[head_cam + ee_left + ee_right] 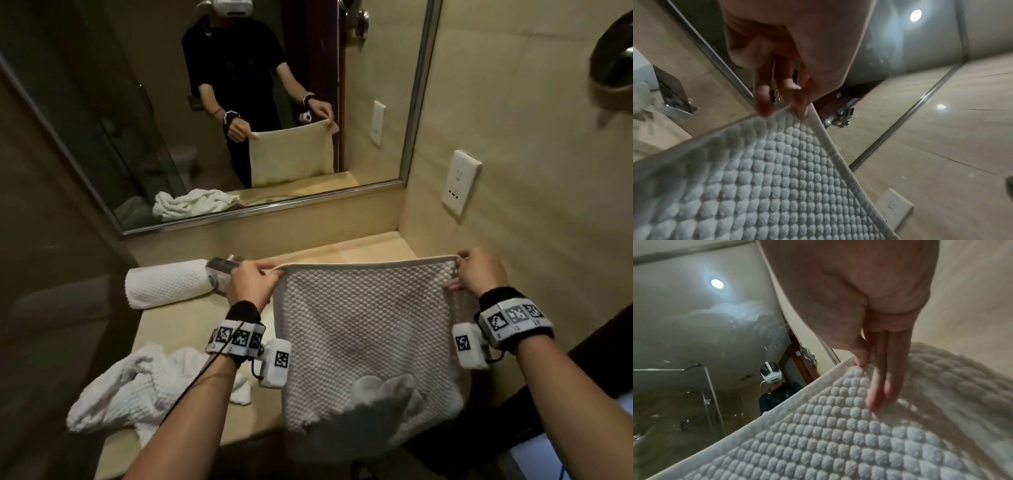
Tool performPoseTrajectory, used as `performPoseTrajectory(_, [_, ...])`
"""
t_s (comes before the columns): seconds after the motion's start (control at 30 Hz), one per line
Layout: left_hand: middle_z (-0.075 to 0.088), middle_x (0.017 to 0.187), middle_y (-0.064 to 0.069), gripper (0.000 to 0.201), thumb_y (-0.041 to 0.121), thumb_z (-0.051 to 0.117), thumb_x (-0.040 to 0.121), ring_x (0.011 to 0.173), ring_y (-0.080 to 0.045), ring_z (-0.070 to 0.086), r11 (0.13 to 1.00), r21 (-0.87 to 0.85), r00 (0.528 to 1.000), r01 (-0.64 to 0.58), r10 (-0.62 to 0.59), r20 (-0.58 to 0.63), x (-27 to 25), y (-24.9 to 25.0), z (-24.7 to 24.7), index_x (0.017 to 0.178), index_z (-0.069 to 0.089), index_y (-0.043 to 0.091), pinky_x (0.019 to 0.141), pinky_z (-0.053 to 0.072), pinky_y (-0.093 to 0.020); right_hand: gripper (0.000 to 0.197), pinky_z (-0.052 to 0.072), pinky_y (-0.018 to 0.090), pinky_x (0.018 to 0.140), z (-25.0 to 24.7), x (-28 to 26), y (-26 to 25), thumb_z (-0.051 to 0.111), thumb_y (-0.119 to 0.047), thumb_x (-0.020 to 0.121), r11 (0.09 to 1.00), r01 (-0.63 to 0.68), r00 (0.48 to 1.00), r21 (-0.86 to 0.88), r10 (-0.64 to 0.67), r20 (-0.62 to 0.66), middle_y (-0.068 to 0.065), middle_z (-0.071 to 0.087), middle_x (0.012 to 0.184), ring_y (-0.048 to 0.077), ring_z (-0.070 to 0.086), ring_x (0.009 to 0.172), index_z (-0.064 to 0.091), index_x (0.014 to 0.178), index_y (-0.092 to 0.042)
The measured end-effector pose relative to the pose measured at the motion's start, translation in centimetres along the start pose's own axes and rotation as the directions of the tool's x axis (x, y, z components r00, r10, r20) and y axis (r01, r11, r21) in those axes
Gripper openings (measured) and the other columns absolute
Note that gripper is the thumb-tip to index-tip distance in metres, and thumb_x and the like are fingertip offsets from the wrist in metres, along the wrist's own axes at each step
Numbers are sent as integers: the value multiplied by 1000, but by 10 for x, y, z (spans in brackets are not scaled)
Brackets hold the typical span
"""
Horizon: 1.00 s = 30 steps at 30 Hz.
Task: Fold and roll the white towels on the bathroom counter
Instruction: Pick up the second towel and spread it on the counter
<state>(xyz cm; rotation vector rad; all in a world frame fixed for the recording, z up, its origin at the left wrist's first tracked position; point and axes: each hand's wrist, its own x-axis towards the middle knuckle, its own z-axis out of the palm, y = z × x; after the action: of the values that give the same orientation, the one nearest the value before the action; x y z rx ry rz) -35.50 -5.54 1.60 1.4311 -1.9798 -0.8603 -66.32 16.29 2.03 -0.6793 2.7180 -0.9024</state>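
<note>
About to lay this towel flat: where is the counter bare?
Bare counter lies beyond the held towel, between the rolled towel and the right wall. The left front is crowded by the crumpled towel.

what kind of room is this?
Most likely a hotel bathroom: a stone counter under a framed mirror, a rolled towel set out, and a glass shower and toilet reflected in the mirror.

Head view looks down; wrist views closely share the towel [777, 186].
</note>
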Motion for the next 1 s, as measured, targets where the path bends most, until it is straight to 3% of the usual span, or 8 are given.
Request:
performPoseTrajectory(0.1, [67,60,9,13,37,72,82,58,-10,67,999,-15,999,45,-45,9,27,0,18,90,76,28,74,59,-32,20,51,30,77,24,34,-2,47,-10,97,996,-49,999,72,48,14,8,69,72,22,68,72,66,94,-3])
performPoseTrajectory(0.17, [67,55,9,4,33,70,84,55,-1,66,996,-55,997,68,-66,43,45,-1,31,83,73,31,71,58,-28,23,53,30,80,36,59,-4,49,-11,97,996,-34,999,77,32,28,12,72,83,23,69,79,67,105,-1])
performPoseTrajectory(0.3, [74,67,3,5,25,74,79,68,-11,73,971,-189,987,149,-132,97,93,-5,55,83,75,22,75,60,-33,27,53,45,92,56,114,-18,53,-8,94,996,22,999,83,-25,28,20,72,100,33,69,95,66,116,-1])
performPoseTrajectory(0.43, [72,75,-16,9,4,65,88,57,-14,69,907,-367,977,208,-177,117,149,21,65,93,71,2,50,54,-20,25,52,40,91,60,171,-54,54,-7,94,989,127,990,76,-121,-79,22,70,101,34,67,97,67,113,1])
performPoseTrajectory(0.53, [70,72,-16,8,2,63,89,56,-19,69,872,-430,972,236,-223,81,192,33,80,92,71,0,54,57,-27,23,48,34,79,70,214,-81,48,-6,96,977,201,969,68,-189,-157,25,68,96,38,64,93,68,104,1])
performPoseTrajectory(0.63, [72,73,-20,10,6,66,88,66,-33,71,825,-453,940,337,-323,112,217,20,108,95,70,1,67,61,-43,26,47,39,81,99,247,-88,44,-7,98,975,215,963,48,-204,-176,30,64,102,43,60,98,67,108,0])
performPoseTrajectory(0.8, [72,73,-18,8,6,67,88,62,-29,70,795,-416,893,442,-436,115,229,-20,156,95,69,3,55,59,-31,26,45,39,89,169,293,-64,44,-1,96,976,219,975,-7,-219,-48,29,63,109,42,59,103,67,109,4])
performPoseTrajectory(1.0, [73,73,-18,11,6,66,86,65,-31,71,760,-469,866,449,-499,21,280,-49,192,95,68,1,69,61,-44,23,32,20,92,224,333,-48,47,7,93,967,232,972,102,-233,0,25,53,123,35,53,113,66,106,4])
